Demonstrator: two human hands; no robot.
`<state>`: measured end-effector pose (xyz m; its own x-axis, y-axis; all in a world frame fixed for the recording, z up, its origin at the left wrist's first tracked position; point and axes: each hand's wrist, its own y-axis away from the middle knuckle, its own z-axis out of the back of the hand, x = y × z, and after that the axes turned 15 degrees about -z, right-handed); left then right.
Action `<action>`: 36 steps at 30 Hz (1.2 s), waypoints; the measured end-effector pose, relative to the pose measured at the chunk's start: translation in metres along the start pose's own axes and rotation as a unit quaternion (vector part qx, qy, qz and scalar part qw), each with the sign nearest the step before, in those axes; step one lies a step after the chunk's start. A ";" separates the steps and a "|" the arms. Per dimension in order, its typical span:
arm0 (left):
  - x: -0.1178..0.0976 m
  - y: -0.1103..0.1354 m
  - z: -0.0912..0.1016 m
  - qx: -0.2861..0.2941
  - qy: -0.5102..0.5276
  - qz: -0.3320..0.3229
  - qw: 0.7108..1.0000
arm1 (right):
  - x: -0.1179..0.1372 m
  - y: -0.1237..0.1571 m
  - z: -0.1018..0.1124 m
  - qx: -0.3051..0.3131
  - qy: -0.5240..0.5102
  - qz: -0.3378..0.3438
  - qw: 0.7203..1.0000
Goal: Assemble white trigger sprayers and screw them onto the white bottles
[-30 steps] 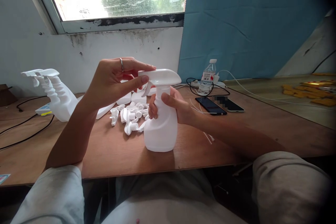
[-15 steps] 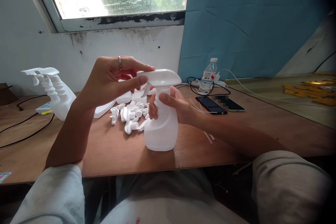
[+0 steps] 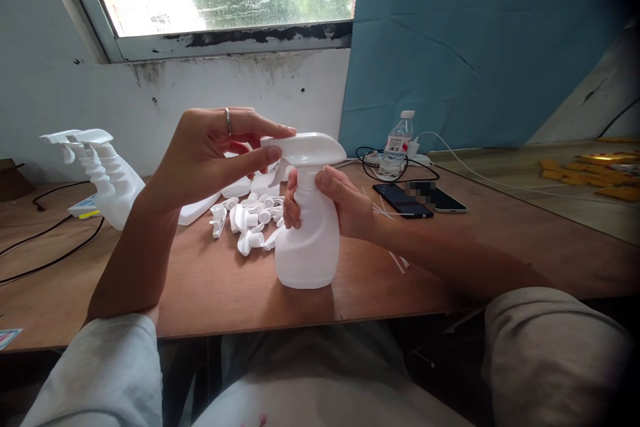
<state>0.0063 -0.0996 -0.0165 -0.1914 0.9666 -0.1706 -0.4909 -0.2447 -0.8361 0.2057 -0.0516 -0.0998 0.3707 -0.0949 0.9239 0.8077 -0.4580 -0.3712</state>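
Observation:
A white spray bottle [image 3: 309, 250] stands upright near the table's front edge, its trigger head [image 3: 313, 149] seated on the neck and its nozzle facing left. My left hand [image 3: 220, 153] pinches the nozzle end between thumb and fingers; a ring is on one finger. Around the neck, just below the trigger head, curls my right hand [image 3: 345, 199], thumb at the right side and fingertips showing at the left. Behind the bottle lies a pile of loose white trigger heads [image 3: 253, 217].
At the left are spray bottles with heads [image 3: 107, 173]. On the right lie two phones [image 3: 403, 200], thin white tubes [image 3: 397, 260], cables and a clear water bottle [image 3: 397, 147]. The wooden table [image 3: 215, 307] ends close to my body.
My right thumb has shifted right along the bottle's neck, off its front. My left hand and the spray bottle have hardly moved.

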 end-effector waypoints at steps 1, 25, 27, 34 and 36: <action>0.000 0.000 0.000 -0.001 0.006 -0.010 1.000 | -0.001 0.000 0.001 0.002 0.002 0.002 1.000; 0.001 0.002 -0.005 0.010 -0.035 -0.001 0.999 | 0.011 -0.011 0.013 0.119 -0.042 -0.155 0.980; 0.002 0.002 -0.005 0.012 -0.039 -0.002 0.999 | 0.010 -0.011 0.012 0.114 -0.046 -0.150 0.981; -0.001 0.001 -0.007 0.011 -0.050 -0.010 0.999 | 0.010 -0.008 0.010 0.095 -0.029 -0.128 0.987; -0.002 0.001 -0.007 0.008 -0.069 -0.015 0.997 | 0.011 -0.006 0.010 0.084 -0.007 -0.124 0.989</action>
<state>0.0120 -0.1016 -0.0204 -0.2917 0.9539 -0.0713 -0.5114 -0.2185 -0.8311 0.2092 -0.0408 -0.0885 0.1564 0.0144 0.9876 0.9389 -0.3126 -0.1441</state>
